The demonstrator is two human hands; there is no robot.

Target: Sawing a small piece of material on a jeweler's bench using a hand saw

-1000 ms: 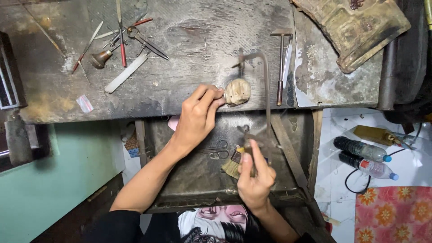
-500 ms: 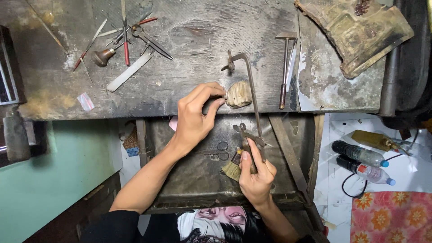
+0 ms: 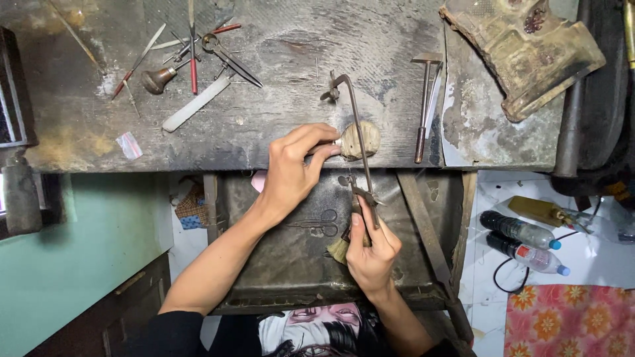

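Since half a second earlier, our thin metal-framed saw (image 3: 357, 125) had tilted slightly. Our right hand (image 3: 370, 254) was closed around its handle below the bench edge; our left hand (image 3: 294, 168) pinched a small workpiece against the rounded pale wooden peg (image 3: 364, 139), just beside the blade.

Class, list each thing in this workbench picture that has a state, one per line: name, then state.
left hand: fingertips pinching a small piece against the bench peg
right hand: closed on the saw handle
jeweller's saw: held up across the bench edge, frame over the peg
bench peg: fixed at the bench edge, worn
hammer: lying flat, untouched
scissors: lying in the tray
two bottles: capped, lying on the floor
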